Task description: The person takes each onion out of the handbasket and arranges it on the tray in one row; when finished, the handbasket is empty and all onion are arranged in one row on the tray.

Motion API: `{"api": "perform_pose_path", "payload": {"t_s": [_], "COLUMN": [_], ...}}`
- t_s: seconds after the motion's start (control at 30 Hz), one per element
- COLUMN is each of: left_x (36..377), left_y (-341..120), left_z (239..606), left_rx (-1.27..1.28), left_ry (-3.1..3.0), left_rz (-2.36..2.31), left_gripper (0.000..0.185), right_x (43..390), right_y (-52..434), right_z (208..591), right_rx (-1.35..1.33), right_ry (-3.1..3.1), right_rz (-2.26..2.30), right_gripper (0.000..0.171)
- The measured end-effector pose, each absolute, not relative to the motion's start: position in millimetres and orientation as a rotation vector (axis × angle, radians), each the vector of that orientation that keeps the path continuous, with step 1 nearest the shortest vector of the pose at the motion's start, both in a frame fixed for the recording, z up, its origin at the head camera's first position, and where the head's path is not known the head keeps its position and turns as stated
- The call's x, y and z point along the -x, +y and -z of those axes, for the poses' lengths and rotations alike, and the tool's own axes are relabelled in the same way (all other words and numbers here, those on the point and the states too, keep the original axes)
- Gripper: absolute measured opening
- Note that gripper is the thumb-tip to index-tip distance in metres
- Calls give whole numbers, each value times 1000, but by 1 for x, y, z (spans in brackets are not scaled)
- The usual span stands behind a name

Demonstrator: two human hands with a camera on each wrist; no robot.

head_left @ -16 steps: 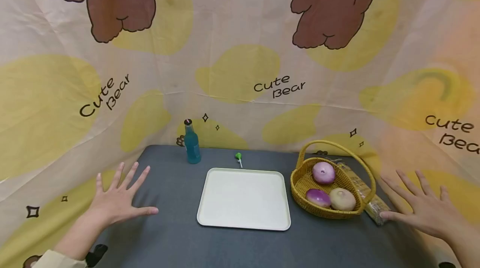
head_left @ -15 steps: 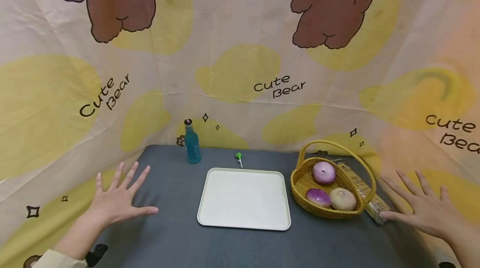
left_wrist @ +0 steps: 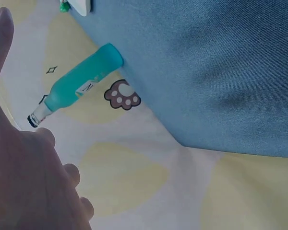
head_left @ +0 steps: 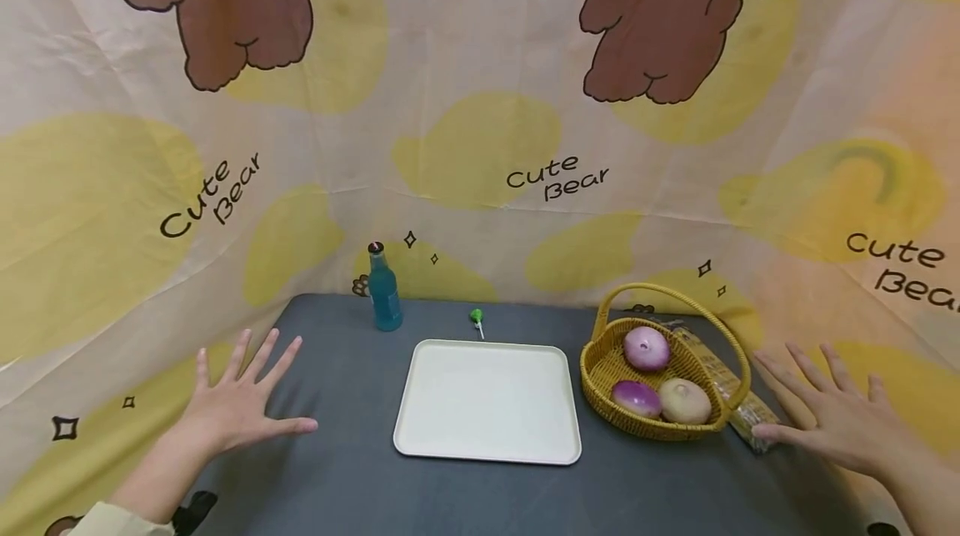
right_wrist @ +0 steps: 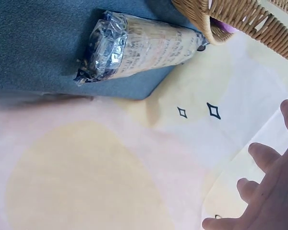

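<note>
Head view shows the left hand [head_left: 238, 409] spread flat, fingers straight, holding nothing, at the left edge of the grey table [head_left: 352, 469]; the right hand [head_left: 840, 423] is likewise splayed and empty at the right edge, its thumb tip just beside the foil-wrapped packet [head_left: 738, 403]. Judged from this, nothing has been picked up yet and both hands are poised at the start. A next reach by the right hand would have only a short way to the packet or to the wicker basket [head_left: 600, 369] just left of it. Counted: one basket holding three onions [head_left: 647, 348], two purple and one pale; one white tray [head_left: 487, 398] at centre; one blue bottle [head_left: 384, 290] upright at the back; one green lollipop [head_left: 477, 318] behind the tray.
</note>
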State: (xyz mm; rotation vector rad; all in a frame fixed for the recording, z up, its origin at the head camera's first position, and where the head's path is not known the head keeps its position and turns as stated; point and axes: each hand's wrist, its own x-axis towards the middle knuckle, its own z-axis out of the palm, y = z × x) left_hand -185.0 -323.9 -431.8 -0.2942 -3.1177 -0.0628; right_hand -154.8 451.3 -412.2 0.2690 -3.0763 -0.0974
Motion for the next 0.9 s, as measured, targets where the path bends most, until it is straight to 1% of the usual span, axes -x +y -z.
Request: {"api": "perform_pose_path", "payload": {"t_s": [0.13, 0.37, 0.6, 0.77, 0.9], "left_x": [183, 180, 178, 182, 183], "left_y": [-324, -318, -312, -301, -292], "left_z": [437, 444, 449, 457, 468], "left_rx": [302, 373, 386, 368, 438], "left_ry": [-3114, -3096, -3036, -3018, -2968], "left_rz": [99, 244, 272, 420, 633], "left_gripper": [123, 124, 125, 128, 125], "right_x": [154, 153, 148, 144, 146], "right_y": [452, 448, 437, 430, 421], "right_z": [410, 399, 390, 390, 394], "right_rx": [-268, -249, -205, -181, -200], "right_ry": [-3066, -3042, -2963, -2810, -2670], "right_rz": [49, -363, -583, -723, -815], "right_gripper": [104, 99, 97, 97, 90]}}
